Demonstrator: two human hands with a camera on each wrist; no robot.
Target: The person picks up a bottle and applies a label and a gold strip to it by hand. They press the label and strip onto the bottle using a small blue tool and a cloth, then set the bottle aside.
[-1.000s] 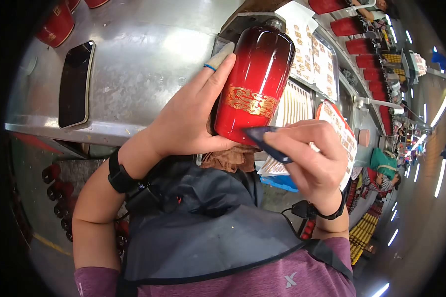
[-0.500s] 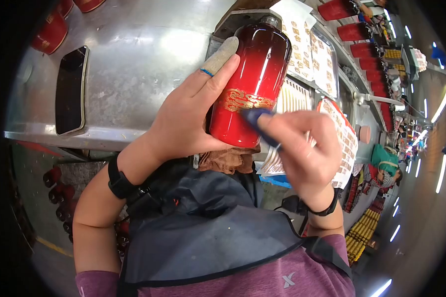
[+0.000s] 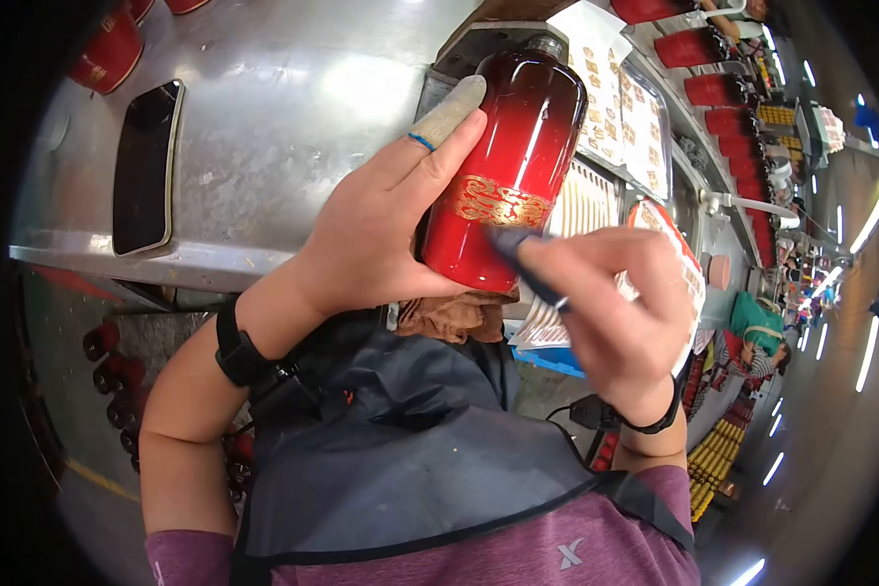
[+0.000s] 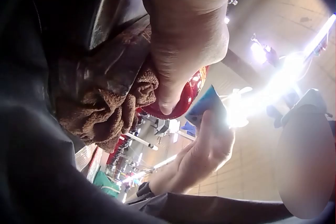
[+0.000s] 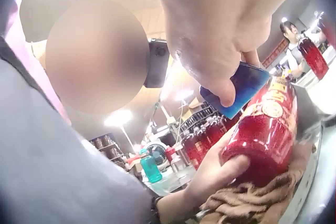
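A glossy red bottle point(image 3: 503, 166), dark toward its neck, lies tilted with a gold patterned band round its lower part. My left hand point(image 3: 376, 220) holds it from the left side, thumb near the base and a cloth cover on one finger. Between the thumb and fingers of my right hand point(image 3: 620, 313) is a dark blue flat scraper point(image 3: 525, 262), its edge at the lower border of the gold band. The right wrist view shows the blue scraper point(image 5: 239, 88) beside the bottle point(image 5: 268, 134). A brown cloth point(image 4: 100, 113) lies by the bottle's base.
A phone point(image 3: 146, 166) lies on the metal table point(image 3: 254, 127) at left. Sheets of gold decals point(image 3: 643, 127) lie right of the bottle, near a decal sheet with a red edge point(image 3: 689, 278). Several red bottles point(image 3: 723, 122) line the far right; red containers point(image 3: 112, 54) stand at upper left.
My right hand with the scraper has moved from the bottle's base up to the gold band, then slightly right and down. The bottle and left hand have shifted slightly.
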